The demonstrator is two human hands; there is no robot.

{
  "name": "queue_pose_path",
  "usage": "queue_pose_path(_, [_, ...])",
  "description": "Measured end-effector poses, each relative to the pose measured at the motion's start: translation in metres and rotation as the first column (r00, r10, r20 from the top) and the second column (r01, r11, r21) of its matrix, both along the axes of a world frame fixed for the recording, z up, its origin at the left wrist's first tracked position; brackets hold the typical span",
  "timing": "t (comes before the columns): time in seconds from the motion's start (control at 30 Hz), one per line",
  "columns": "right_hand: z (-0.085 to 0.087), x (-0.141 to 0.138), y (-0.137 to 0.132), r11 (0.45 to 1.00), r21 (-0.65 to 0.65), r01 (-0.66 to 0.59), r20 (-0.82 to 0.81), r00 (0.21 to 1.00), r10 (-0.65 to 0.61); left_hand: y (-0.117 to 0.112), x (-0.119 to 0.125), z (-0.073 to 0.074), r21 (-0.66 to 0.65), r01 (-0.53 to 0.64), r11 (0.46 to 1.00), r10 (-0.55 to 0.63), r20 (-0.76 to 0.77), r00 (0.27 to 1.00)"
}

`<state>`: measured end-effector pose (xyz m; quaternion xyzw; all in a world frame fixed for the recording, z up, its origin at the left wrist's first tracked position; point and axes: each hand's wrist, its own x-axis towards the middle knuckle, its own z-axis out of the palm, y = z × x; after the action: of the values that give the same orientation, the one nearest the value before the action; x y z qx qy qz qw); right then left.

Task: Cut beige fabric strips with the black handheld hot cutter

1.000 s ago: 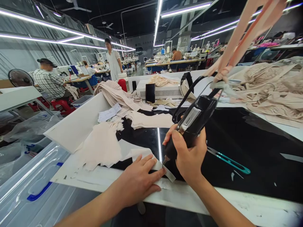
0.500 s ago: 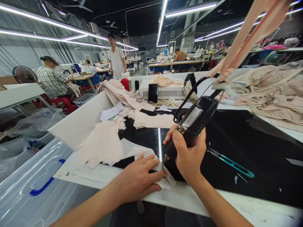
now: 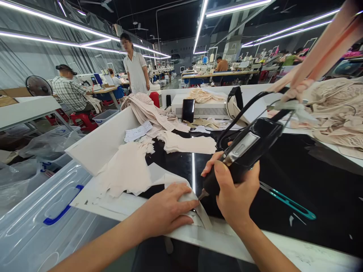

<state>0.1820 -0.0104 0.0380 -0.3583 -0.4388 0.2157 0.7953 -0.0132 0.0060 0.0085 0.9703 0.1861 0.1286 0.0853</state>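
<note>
My left hand (image 3: pixel 169 210) lies flat with its fingers apart on a pale beige fabric piece (image 3: pixel 181 185) at the near edge of the black work surface. Wrapped around a black corded handheld power tool (image 3: pixel 249 143) is my right hand (image 3: pixel 236 192). The tool leans to the right, and its narrow metal tip points down at the fabric edge, close to my left index finger. Whether the tip touches the cloth I cannot tell. Pink fabric strips (image 3: pixel 317 53) tied to the tool's rear run upward. Teal-handled tweezers (image 3: pixel 295 204) lie to the right of my right hand.
Stacked beige fabric pieces (image 3: pixel 127 166) lie left, another stack (image 3: pixel 187 142) behind. A phone (image 3: pixel 188 110) leans against a white box (image 3: pixel 204 109). Loose cloth (image 3: pixel 337 109) heaps at right. A white side panel (image 3: pixel 104 147) borders the table; clear plastic bins (image 3: pixel 36 234) stand left. A person (image 3: pixel 136 71) stands beyond.
My right hand has moved the tool's body right and tilted it lower, while its tip stays near the fabric edge. My left hand remains on the cloth. The view has shifted slightly.
</note>
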Motion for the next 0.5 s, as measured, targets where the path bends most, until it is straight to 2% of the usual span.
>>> queue_pose_path(0.23, [0.003, -0.001, 0.013, 0.999, 0.046, 0.027, -0.010, 1.000, -0.027, -0.001, 0.001, -0.001, 0.028, 0.004, 1.000, -0.003, -0.009, 1.000])
queue_pose_path(0.5, [0.004, -0.004, 0.017, 0.999, 0.018, 0.031, 0.005, 1.000, -0.031, -0.001, 0.002, -0.001, 0.016, -0.002, 1.000, 0.003, -0.023, 1.000])
